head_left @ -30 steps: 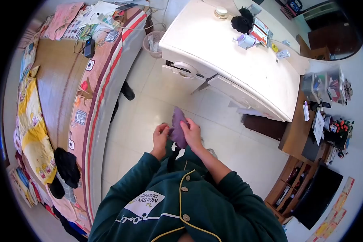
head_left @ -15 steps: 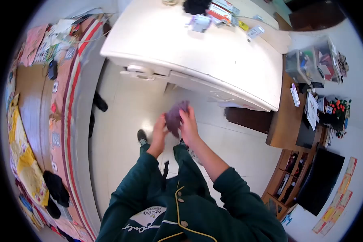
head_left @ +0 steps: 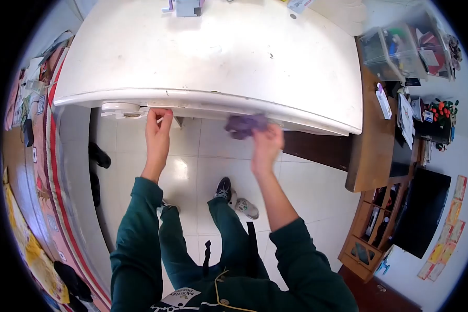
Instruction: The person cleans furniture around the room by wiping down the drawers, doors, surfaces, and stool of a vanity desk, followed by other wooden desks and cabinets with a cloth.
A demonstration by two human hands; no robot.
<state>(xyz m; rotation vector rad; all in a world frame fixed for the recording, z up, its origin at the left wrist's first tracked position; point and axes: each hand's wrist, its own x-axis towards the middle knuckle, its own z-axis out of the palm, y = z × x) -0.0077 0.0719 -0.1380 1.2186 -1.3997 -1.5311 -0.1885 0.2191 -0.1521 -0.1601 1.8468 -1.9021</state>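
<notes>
In the head view, my right hand (head_left: pixel 268 147) is closed on a crumpled purple cloth (head_left: pixel 244 126), which is blurred and hangs just before the desk's front edge. My left hand (head_left: pixel 158 130) has its fingers curled onto the drawer front (head_left: pixel 192 112) under the top of the white desk (head_left: pixel 192 62). Left of that hand, a white round-ended fitting (head_left: pixel 120 108) sticks out below the desktop.
Small boxes (head_left: pixel 188 8) stand at the desk's back. A brown side table (head_left: pixel 365 156) with papers and clear plastic bins (head_left: pixel 395 52) adjoins on the right. A bed (head_left: pixel 47 171) runs along the left. A pair of shoes (head_left: pixel 247 208) sits on the floor near my feet.
I am closer to the desk. My left hand has let go of the cloth and moved forward-left to the drawer front. My right hand has carried the cloth right and forward.
</notes>
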